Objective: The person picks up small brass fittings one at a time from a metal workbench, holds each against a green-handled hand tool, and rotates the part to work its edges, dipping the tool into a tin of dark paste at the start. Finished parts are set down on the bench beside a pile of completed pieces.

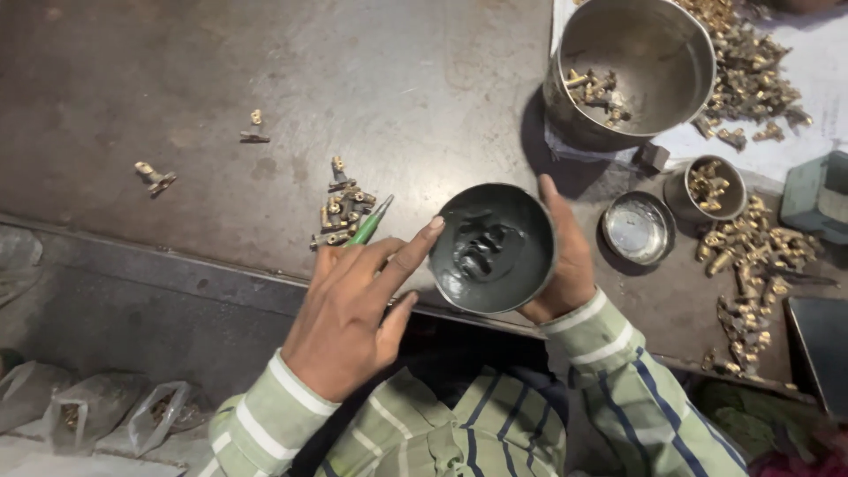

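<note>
My right hand [570,265] cups a small round metal bowl [530,216] from its right side, at the near edge of the dark metal table [177,71]. A lump of dark grey paste [484,247] lies inside the bowl. My left hand [353,309] is just left of the bowl, its forefinger tip touching the bowl's rim. A thin green tool [371,223] sticks out between that hand's fingers, pointing away from me. A small heap of brass fittings [340,212] lies on the table right beyond the left hand.
A large steel pot [680,53] holding a few brass fittings stands at the back right, beside a heap of fittings on a white sheet [821,71]. Nearer are a small steel cup [707,187], a shallow steel dish [638,228], more brass parts [751,265], a teal box [817,194] and plastic bags [88,406] below the table edge.
</note>
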